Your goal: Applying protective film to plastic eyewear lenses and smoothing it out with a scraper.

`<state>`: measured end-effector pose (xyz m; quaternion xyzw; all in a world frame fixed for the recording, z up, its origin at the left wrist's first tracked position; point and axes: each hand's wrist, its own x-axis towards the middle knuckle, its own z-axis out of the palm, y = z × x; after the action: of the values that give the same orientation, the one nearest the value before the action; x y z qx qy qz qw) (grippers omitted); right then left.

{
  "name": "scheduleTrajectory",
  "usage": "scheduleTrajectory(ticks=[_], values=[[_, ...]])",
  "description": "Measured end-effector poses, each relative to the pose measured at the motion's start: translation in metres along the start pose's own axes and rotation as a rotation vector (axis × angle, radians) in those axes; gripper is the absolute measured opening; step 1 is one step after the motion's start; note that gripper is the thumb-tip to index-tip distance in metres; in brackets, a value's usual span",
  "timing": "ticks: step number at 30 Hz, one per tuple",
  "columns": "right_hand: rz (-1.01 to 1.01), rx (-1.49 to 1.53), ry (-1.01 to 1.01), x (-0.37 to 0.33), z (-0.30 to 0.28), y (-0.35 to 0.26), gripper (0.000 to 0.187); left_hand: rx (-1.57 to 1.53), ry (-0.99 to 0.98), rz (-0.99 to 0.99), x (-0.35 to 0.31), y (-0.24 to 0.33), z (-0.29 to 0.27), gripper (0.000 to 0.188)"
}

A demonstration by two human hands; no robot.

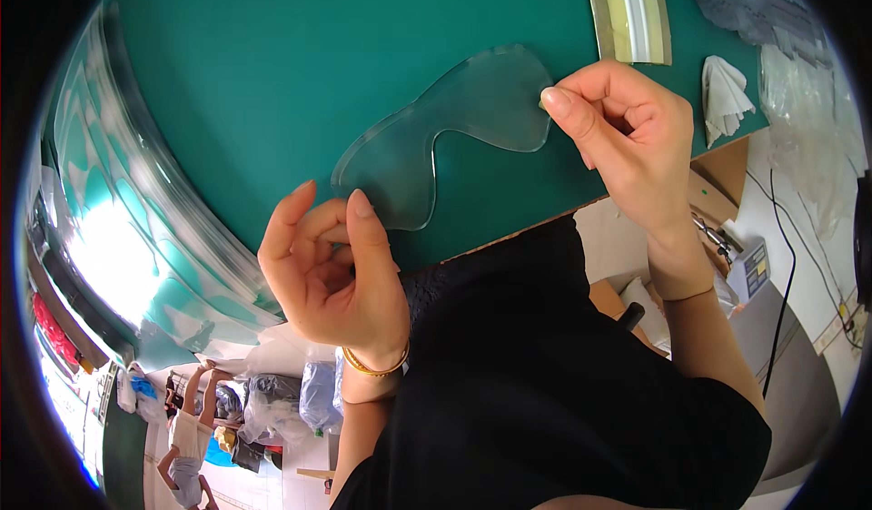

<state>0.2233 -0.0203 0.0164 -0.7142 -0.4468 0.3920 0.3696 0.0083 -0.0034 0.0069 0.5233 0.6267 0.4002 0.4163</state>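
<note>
A clear, goggle-shaped lens (pixel 481 101) with a nose cutout is held tilted over the green tabletop. My right hand (pixel 631 133) pinches its right end between thumb and index finger; a tiny greenish bit shows at the thumb tip. At the lower left end of the lens is my left hand (pixel 341 269), its thumb against the edge and most fingers curled, the index finger raised. The left fingers' contact behind the lens is partly hidden.
Stacked clear plastic sheets (pixel 136 210) line the left side of the green table (pixel 245 65). Yellow-edged strips (pixel 631 10), a crumpled white cloth (pixel 725 97) and plastic bags (pixel 808 110) lie right. A scale-like device (pixel 749 269) and cables stand below. Another person (pixel 189 433) is in the background.
</note>
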Motion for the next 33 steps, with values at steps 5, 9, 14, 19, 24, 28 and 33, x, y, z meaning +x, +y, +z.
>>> scheduleTrajectory(ticks=[5, 9, 14, 19, 24, 28, 33], values=[[-0.008, -0.017, -0.002, 0.000, 0.000, -0.001, 0.018, 0.019, 0.004, -0.010, 0.000, 0.001, -0.001, 0.040], [-0.008, -0.008, 0.002, 0.000, 0.000, 0.000, 0.018, 0.030, 0.003, 0.007, -0.001, 0.000, -0.001, 0.040], [0.001, -0.010, 0.000, 0.000, 0.001, -0.001, 0.018, 0.028, 0.001, 0.014, -0.001, -0.002, -0.001, 0.040], [0.007, -0.014, -0.003, 0.001, 0.002, -0.002, 0.018, 0.033, 0.010, 0.008, -0.001, 0.000, -0.001, 0.040], [0.007, -0.034, -0.003, 0.001, 0.002, -0.002, 0.018, 0.057, 0.016, 0.010, 0.000, 0.000, 0.001, 0.039], [0.019, -0.077, -0.014, 0.001, 0.002, -0.005, 0.016, 0.066, 0.027, 0.025, 0.000, -0.001, 0.001, 0.038], [0.036, -0.265, 0.052, 0.009, -0.021, -0.010, 0.016, 0.092, 0.049, 0.027, 0.000, -0.001, 0.001, 0.036]])
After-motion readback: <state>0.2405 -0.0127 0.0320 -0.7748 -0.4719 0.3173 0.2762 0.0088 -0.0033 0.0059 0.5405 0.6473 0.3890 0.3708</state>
